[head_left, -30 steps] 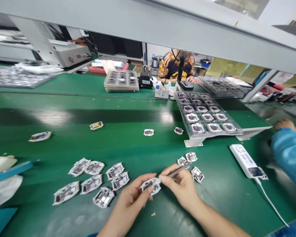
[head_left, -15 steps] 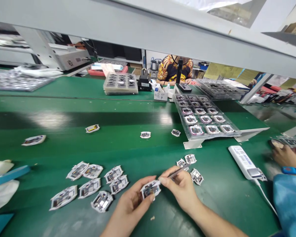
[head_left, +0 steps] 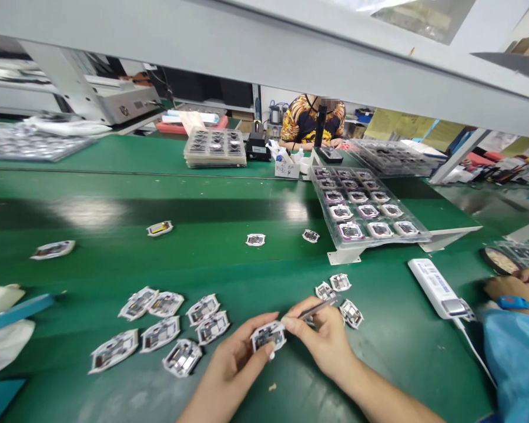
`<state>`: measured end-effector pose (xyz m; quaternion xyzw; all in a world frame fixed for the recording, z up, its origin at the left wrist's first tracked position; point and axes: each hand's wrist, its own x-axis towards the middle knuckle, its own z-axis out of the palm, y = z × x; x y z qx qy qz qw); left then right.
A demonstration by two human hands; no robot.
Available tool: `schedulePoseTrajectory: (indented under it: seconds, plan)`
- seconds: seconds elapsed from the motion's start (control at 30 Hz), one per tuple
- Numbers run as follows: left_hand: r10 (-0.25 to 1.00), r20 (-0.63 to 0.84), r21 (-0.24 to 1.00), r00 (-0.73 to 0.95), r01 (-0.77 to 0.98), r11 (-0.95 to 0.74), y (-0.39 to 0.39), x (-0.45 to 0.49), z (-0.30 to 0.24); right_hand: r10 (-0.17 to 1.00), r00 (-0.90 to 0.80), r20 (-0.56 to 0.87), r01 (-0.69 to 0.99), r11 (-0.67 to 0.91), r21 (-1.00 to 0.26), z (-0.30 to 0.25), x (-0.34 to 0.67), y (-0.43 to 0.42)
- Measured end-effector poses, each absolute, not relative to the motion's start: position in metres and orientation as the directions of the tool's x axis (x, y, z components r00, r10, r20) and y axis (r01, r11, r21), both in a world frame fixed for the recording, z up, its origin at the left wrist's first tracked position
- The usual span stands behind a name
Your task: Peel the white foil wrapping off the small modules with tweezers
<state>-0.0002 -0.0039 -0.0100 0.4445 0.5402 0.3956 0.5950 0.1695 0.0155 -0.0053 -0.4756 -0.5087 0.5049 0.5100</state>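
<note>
Head view, looking down across a green bench mat (head_left: pixel 114 194): the left hand (head_left: pixel 231 367) grips a small white-edged electronic module (head_left: pixel 268 336) between thumb and fingers, with part of it hidden by the fingertips. The right hand (head_left: pixel 321 341) holds a slim dark metal tool (head_left: pixel 318 308) in a narrow pinch. One end shows past the fingers; the other is hidden, so any contact with the module cannot be made out. Several similar loose modules (head_left: pixel 350 313) lie just beyond the hands, and more (head_left: pixel 167 332) lie to their left. Further right are a clear plastic tray of modules (head_left: pixel 365 205) and a white rectangular power unit (head_left: pixel 434 288). A co-worker's blue sleeve (head_left: pixel 518 364) cuts into the right edge. A grey overhead beam (head_left: pixel 247 64) blocks the upper view.
</note>
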Motion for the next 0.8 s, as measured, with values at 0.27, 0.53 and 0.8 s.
schedulePoseTrajectory:
  seconds: [0.27, 0.53, 0.8]
  plan:
    - [0.933, -0.343, 0.937, 0.109, -0.032, 0.349, -0.001, 0.002, -0.004, 0.997, 0.004, 0.078, 0.047, 0.078, -0.996, -0.003, 0.165, 0.012]
    - [0.957, -0.284, 0.958, 0.05, -0.011, 0.285, 0.002, 0.007, -0.009, 0.976, -0.006, 0.217, 0.141, 0.216, -0.966, -0.002, 0.165, 0.005]
    - [0.916, -0.393, 0.905, 0.082, -0.142, 0.401, 0.001, 0.004, -0.011, 0.942, -0.012, 0.335, 0.111, 0.335, -0.936, 0.0, 0.169, 0.012]
